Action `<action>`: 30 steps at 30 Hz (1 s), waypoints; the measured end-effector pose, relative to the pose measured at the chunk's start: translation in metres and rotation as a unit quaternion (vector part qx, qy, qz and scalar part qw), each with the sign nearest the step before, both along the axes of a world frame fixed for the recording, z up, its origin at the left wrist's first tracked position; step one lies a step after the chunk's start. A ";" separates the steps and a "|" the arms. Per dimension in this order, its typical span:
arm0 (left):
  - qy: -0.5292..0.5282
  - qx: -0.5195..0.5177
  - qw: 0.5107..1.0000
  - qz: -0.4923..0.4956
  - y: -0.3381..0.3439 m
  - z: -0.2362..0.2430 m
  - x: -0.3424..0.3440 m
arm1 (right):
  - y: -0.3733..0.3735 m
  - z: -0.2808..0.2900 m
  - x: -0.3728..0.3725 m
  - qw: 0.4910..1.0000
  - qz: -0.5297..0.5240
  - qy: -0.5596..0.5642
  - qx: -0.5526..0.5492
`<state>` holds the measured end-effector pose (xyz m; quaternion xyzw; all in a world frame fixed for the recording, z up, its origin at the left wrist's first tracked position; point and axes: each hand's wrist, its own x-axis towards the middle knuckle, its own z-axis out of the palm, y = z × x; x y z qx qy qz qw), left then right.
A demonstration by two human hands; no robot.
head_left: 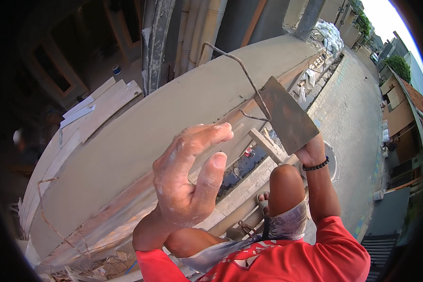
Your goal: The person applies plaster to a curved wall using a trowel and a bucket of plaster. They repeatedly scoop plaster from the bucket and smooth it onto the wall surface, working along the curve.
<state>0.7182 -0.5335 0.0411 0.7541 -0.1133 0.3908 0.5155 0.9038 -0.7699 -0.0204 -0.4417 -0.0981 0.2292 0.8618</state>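
Observation:
My left hand (185, 181) is raised in front of the smooth grey plastered ledge (108, 150), powder-smeared, its fingers loosely curved and apart from the thumb, holding nothing. My right hand (310, 150) grips a flat dark metal trowel (286, 117) from behind, the blade hiding most of its fingers. The blade is tilted beside a bent rusty bar (239, 66) at the ledge's edge. A second bent bar (56, 230) stands at the lower left of the ledge.
Wooden scaffold planks (270, 148) and poles lie below me, over a dark ditch. Pale boards (108, 103) rest beyond the ledge. A white bucket (333, 162) is behind my right wrist. A paved street (352, 127) runs along the right. A blurred person (19, 138) is at far left.

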 end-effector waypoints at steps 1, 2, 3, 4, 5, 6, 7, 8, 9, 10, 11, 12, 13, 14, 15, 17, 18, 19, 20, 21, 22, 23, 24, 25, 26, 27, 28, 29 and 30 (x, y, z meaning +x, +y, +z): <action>-0.016 0.020 0.999 0.046 0.006 0.015 -0.002 | 0.008 0.006 -0.007 1.000 0.014 0.019 0.013; -0.011 0.017 0.997 0.068 0.006 0.026 0.001 | 0.008 0.011 -0.011 0.999 0.020 0.039 0.018; -0.007 0.015 0.996 0.091 0.008 0.037 0.007 | 0.007 0.009 -0.009 0.996 0.036 0.084 0.021; 0.017 -0.006 0.995 0.097 0.006 0.049 0.013 | 0.005 0.012 -0.008 0.993 0.034 0.111 0.025; 0.043 -0.030 0.993 0.104 0.006 0.058 0.018 | 0.005 0.014 -0.011 0.989 0.032 0.140 0.024; 0.090 -0.082 0.988 0.098 0.002 0.063 0.027 | 0.005 0.016 -0.010 0.985 0.030 0.169 0.024; 0.135 -0.138 0.978 0.082 -0.012 0.060 0.043 | -0.007 0.009 -0.003 0.981 0.039 0.189 0.006; 0.179 -0.191 0.962 0.075 -0.024 0.059 0.055 | -0.007 0.016 -0.003 0.980 0.028 0.199 -0.005; 0.221 -0.162 0.957 0.099 -0.034 0.057 0.061 | 0.000 0.024 -0.004 0.978 0.024 0.209 -0.016; 0.259 -0.132 0.949 0.121 -0.043 0.057 0.067 | 0.004 0.031 -0.004 0.976 0.020 0.215 -0.026; 0.286 -0.117 0.940 0.146 -0.050 0.059 0.074 | 0.001 0.032 -0.002 0.975 0.040 0.219 -0.024; 0.311 -0.103 0.930 0.166 -0.055 0.061 0.081 | -0.002 0.033 0.000 0.970 0.040 0.240 -0.020; 0.297 -0.140 0.926 0.184 -0.060 0.065 0.089 | -0.005 0.035 0.002 0.965 0.040 0.260 -0.016; 0.282 -0.176 0.921 0.204 -0.064 0.066 0.099 | -0.004 0.043 0.005 0.959 0.042 0.280 -0.012; 0.266 -0.211 0.914 0.223 -0.065 0.068 0.105 | -0.002 0.055 0.007 0.947 0.025 0.318 -0.026; 0.296 -0.278 0.890 0.209 -0.061 0.069 0.106 | 0.010 0.084 0.010 0.919 -0.008 0.390 -0.054; 0.311 -0.312 0.875 0.201 -0.060 0.073 0.106 | 0.008 0.086 0.012 0.919 0.026 0.390 -0.042; 0.324 -0.319 0.864 0.216 -0.062 0.082 0.110 | 0.002 0.080 0.014 0.920 0.056 0.388 -0.027; 0.327 -0.328 0.859 0.217 -0.062 0.086 0.112 | -0.002 0.074 0.018 0.915 0.071 0.398 -0.013; 0.330 -0.337 0.854 0.220 -0.062 0.084 0.112 | -0.005 0.067 0.021 0.909 0.088 0.408 0.000; 0.332 -0.346 0.849 0.221 -0.062 0.081 0.112 | -0.007 0.059 0.023 0.898 0.087 0.431 0.011; 0.338 -0.345 0.848 0.219 -0.060 0.081 0.111 | -0.004 0.062 0.024 0.888 0.084 0.453 0.011; 0.344 -0.343 0.847 0.216 -0.058 0.081 0.111 | -0.001 0.065 0.026 0.877 0.081 0.474 0.012; 0.351 -0.343 0.845 0.213 -0.058 0.079 0.111 | 0.006 0.070 0.025 0.868 0.073 0.492 0.002; 0.358 -0.348 0.839 0.216 -0.058 0.079 0.110 | 0.010 0.073 0.024 0.863 0.074 0.499 0.002; 0.364 -0.353 0.834 0.219 -0.059 0.080 0.110 | 0.015 0.077 0.023 0.859 0.074 0.507 0.002; 0.370 -0.357 0.829 0.221 -0.059 0.082 0.111 | 0.018 0.076 0.023 0.860 0.082 0.503 0.014; 0.376 -0.353 0.826 0.227 -0.059 0.085 0.112 | 0.019 0.076 0.024 0.857 0.083 0.507 0.022; 0.379 -0.354 0.824 0.227 -0.060 0.087 0.112 | 0.020 0.075 0.024 0.855 0.084 0.511 0.030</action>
